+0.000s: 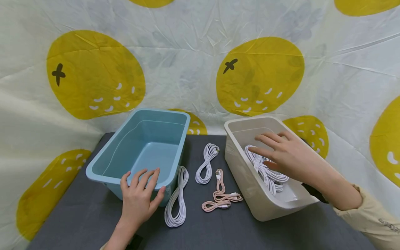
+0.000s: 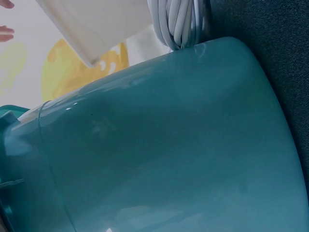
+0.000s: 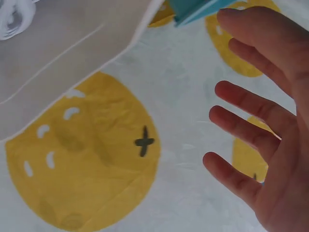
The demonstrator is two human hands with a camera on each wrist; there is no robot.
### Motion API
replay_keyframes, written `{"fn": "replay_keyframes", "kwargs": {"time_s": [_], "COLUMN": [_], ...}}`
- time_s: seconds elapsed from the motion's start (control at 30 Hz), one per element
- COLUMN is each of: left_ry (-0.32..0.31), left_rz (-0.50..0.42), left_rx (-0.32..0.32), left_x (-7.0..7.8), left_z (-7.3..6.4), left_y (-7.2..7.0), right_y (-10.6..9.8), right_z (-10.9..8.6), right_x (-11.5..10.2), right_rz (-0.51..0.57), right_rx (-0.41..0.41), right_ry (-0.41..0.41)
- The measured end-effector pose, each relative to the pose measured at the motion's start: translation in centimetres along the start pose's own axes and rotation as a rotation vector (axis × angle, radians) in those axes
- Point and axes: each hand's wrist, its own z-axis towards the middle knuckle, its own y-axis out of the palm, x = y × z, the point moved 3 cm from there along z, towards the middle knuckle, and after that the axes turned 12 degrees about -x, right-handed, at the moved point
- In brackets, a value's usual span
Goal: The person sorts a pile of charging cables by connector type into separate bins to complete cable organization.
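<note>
The right hand (image 1: pixel 284 156) is above the beige bin (image 1: pixel 242 177), fingers extended and spread, gripping nothing. The left hand (image 1: pixel 139 198) is at the near rim of the blue bin (image 1: pixel 156 154), fingers parted and slightly bent, holding nothing; whether the fingertips bear on the rim cannot be determined. Below the right hand, inside the beige bin, lie white cable bundles (image 1: pixel 264 173), partly hidden, their long axis running from far left to near right. The beige bin's long axis slants the same way; the blue bin's runs away from the person, far end leaning right. A large white cable coil (image 1: pixel 180 189) lies just beside the blue bin's right side, long axis pointing away from the person, far end slightly right. Between the bins, a smaller white cable (image 1: pixel 207 165) lies on a near-left to far-right axis, connector at the far end. Nearer the person, pink cables (image 1: pixel 220 197) lie in an overlapping group: one length points away, others lie crosswise with white connector ends towards the right. Dark marking (image 1: pixel 388 224) on the right sleeve (image 1: pixel 365 208) resembles lettering but is illegible. The table surface (image 1: pixel 78 215) is dark grey; behind it hangs a white sheet (image 1: pixel 181 76) printed with yellow fruit shapes (image 1: pixel 93 74).
</note>
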Motion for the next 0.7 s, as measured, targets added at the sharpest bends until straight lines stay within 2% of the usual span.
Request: {"fn": "replay_keyframes", "kwargs": {"time_s": [0.13,0.43,0.7], "left_ry": [0.001,0.001,0.000], "left_rz": [-0.004,-0.005,-0.003], "left_rx": [0.001,0.003,0.003], "left_x": [-0.1,-0.1,0.0], "left_z": [0.0,-0.1,-0.1], "left_y": [0.0,0.0,-0.1], "right_y": [-1.1,-2.3,-2.1], "right_z": [0.5,1.7,3.2], "right_x": [-1.3,-4.0,-6.1], "right_rz": [0.020,0.077,0.121], "right_rx": [0.008,0.109,0.093], "right_ry": [0.022,0.085,0.158]}}
